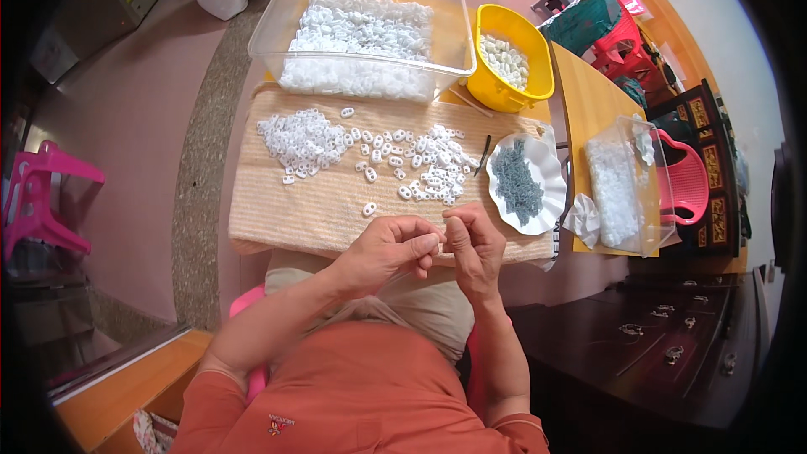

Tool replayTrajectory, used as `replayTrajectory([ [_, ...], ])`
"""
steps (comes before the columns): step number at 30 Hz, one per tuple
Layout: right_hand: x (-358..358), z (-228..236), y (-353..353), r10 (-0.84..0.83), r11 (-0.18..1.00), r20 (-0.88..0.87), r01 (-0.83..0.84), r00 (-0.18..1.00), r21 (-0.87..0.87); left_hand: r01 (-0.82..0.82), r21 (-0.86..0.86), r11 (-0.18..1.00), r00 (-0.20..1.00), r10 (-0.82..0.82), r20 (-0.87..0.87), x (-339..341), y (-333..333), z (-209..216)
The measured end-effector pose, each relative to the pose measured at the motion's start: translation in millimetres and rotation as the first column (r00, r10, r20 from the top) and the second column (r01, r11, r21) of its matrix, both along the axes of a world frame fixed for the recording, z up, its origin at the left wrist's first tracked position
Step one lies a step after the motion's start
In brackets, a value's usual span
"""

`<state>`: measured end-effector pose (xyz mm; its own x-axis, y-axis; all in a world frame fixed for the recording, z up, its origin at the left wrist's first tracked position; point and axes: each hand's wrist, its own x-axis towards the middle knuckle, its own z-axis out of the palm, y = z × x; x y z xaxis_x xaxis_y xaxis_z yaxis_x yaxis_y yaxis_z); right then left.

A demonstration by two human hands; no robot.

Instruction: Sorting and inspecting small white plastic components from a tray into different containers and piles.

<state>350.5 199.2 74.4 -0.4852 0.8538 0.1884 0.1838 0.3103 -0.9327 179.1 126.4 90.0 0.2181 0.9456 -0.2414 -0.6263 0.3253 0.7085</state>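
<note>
My left hand (397,254) and my right hand (473,250) meet at the near edge of the cloth-covered table. Thumb and fingers of each are pinched together. Whatever lies between the fingertips is too small and covered to make out. Just beyond them is a loose white plastic piece with two holes (369,209). A scattered group of similar two-holed pieces (433,155) lies farther off, beside a heap of small white plastic parts (303,145). Right of these, a white scalloped dish (551,202) holds many tiny grey-blue parts (517,181), perhaps screws.
At the table's far side stand a clear plastic bin (361,67) of white parts and a yellow basin (492,97) of pale pieces. A thin dark tool (482,155) lies by the dish. Another clear bin (660,193) sits on the right-hand table, near a dark cabinet (639,336).
</note>
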Motion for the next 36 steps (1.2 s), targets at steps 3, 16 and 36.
replayTrajectory([
  [3, -3, 2, -4, 0.012, 0.999, -0.012, -0.012, 1.000, -0.034, 0.022, -0.029, 0.999, 0.999, -0.021, 0.046, 0, 0, -1],
  [16, -6, -2, -11, 0.016, 0.988, -0.100, -0.031, 0.995, -0.153, -0.078, -0.074, 0.994, 0.997, 0.078, 0.002, 0, -1, -8],
  [36, -4, -3, -10, 0.063, 0.867, -0.158, -0.132, 0.985, -0.480, -0.177, 0.294, 0.939, 0.731, 0.326, -0.600, 1, -2, -19],
])
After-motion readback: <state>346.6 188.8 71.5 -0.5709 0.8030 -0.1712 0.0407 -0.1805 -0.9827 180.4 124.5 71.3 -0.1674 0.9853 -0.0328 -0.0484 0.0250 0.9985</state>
